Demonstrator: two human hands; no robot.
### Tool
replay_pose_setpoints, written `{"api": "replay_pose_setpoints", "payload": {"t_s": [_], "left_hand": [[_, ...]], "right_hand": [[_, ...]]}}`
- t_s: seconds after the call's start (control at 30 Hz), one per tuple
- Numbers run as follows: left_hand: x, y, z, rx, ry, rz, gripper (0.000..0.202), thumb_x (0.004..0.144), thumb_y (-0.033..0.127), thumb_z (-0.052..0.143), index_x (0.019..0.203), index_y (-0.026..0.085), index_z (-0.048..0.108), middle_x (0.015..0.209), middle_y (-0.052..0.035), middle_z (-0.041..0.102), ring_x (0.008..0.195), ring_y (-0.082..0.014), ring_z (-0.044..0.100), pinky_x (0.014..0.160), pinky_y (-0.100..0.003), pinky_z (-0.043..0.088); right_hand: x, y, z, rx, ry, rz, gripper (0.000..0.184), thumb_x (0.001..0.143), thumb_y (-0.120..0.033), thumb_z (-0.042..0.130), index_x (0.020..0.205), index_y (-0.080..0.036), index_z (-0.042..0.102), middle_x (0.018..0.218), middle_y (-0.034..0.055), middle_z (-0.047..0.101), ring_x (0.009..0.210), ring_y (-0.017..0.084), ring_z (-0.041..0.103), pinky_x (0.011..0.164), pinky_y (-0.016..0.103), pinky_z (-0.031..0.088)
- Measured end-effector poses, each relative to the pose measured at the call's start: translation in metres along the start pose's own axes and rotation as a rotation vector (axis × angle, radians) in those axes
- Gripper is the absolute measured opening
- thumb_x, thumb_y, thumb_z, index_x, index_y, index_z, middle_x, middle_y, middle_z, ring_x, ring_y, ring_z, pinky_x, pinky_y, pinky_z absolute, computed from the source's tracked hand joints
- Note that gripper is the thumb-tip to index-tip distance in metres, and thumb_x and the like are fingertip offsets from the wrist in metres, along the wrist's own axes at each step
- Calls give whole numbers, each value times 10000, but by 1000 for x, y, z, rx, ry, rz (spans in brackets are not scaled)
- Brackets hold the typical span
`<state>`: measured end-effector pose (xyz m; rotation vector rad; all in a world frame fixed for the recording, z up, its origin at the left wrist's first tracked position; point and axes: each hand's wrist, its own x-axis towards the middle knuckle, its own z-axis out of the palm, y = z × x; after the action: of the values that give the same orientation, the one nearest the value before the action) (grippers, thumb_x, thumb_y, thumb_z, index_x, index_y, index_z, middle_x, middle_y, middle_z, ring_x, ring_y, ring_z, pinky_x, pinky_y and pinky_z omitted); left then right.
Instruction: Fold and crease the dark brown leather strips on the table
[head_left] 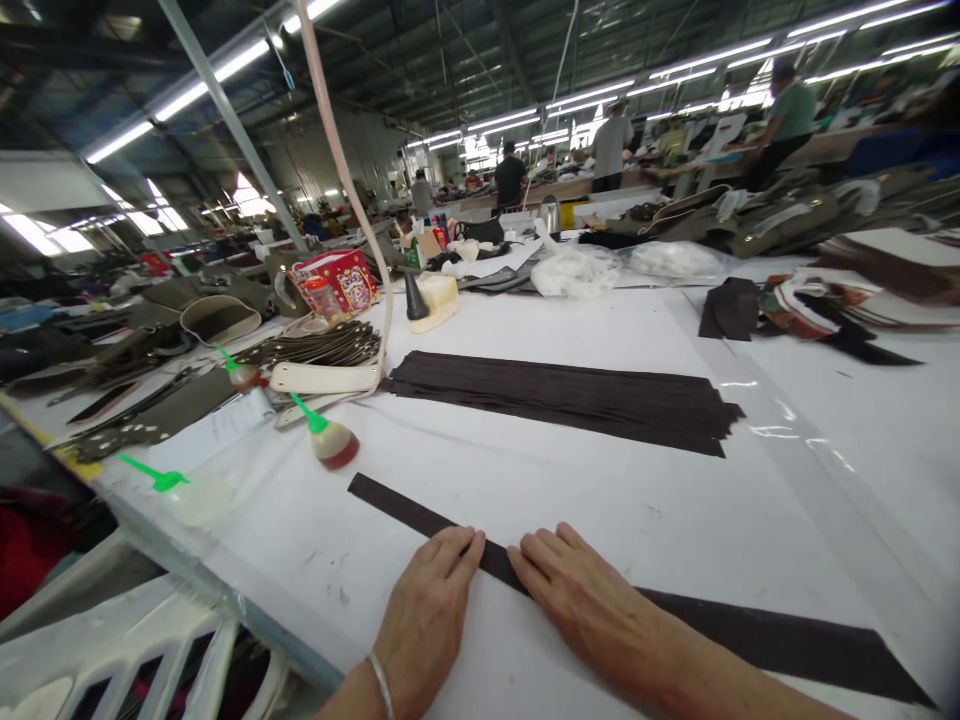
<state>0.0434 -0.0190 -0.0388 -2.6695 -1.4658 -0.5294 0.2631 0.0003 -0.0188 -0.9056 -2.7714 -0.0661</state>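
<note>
A long dark brown strip of thin material (720,625) runs slantwise across the white tabletop, narrower left of my hands and wider at the right. My left hand (431,600), with a bangle on its wrist, presses its bunched fingertips and thumb on the narrow part. Close to its right, my right hand (574,590) has its fingers curled down on the same strip, and its palm and forearm hide part of it. Beyond them lies a flat stack of similar dark strips (562,400), with uneven ends.
Squeeze bottles with green nozzles stand at the left, one (334,440) holding reddish liquid. A pale strap (322,378), a dark cone on a yellowish block (433,300) and plastic bags (574,270) lie farther back. A white plastic chair (135,650) adjoins the table's left edge. People work in the background.
</note>
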Motion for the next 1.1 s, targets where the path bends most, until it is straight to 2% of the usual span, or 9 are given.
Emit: {"api": "replay_pose_setpoints", "payload": {"t_s": [0.1,0.27,0.4,0.57,0.63,0.77,0.87,1.0,1.1], "left_hand": [[-2,0,-2,68,2,-5,483,872,50,386,1319,192,501,1243,-113,556,1114,-245,552,913,-401,531],[-2,0,-5,103,-40,31,518,866,34,373,1351,190,467,1226,-104,565,1128,-256,525,943,-429,496],[-1,2,-7,116,-68,29,561,862,35,383,1394,211,412,1219,-92,562,1131,-261,506,950,-437,482],[0,2,-10,131,-82,49,631,848,12,386,1421,276,366,1184,-92,547,1113,-265,495,927,-463,489],[0,1,-12,130,-59,47,588,846,17,397,1377,268,433,1171,-102,536,1088,-271,499,905,-478,496],[7,6,-19,113,66,-16,410,870,34,399,1173,214,608,1271,-136,443,1149,-310,452,894,-524,483],[18,21,-18,23,151,-45,385,887,35,378,1171,182,591,1276,-145,441,1174,-306,437,906,-526,475],[32,43,-5,-217,22,7,388,912,45,365,1238,173,532,1064,-95,571,972,-220,539,850,-431,528],[35,47,5,-269,-42,50,353,922,54,363,1201,141,560,974,-86,594,896,-222,544,812,-432,540]], "right_hand": [[-10,4,-3,28,-26,9,293,817,18,501,1076,-115,530,879,45,509,770,195,472,774,351,366],[-26,8,-10,40,-70,14,263,809,38,463,996,-132,535,886,51,507,765,198,465,755,353,359],[-42,10,-16,67,-66,40,314,799,44,442,1046,-129,529,905,59,513,794,203,471,791,364,348],[-54,12,-21,149,-67,125,467,674,97,467,1064,-152,529,906,38,523,790,200,466,774,347,340],[-53,12,-20,169,-53,188,408,724,69,497,1053,-170,532,901,29,529,790,206,464,764,351,339],[-46,10,-11,188,-32,290,140,859,-79,565,937,-193,543,862,20,539,761,218,478,705,355,342],[-39,8,-7,216,-58,347,160,844,-44,576,897,-192,547,862,18,547,764,217,497,699,351,357],[-35,10,-8,258,-70,370,158,851,-60,592,938,-190,570,901,25,557,808,222,513,727,358,387],[-41,17,-11,293,-48,350,177,884,-40,539,967,-190,584,901,22,551,804,202,510,732,335,406]]}}
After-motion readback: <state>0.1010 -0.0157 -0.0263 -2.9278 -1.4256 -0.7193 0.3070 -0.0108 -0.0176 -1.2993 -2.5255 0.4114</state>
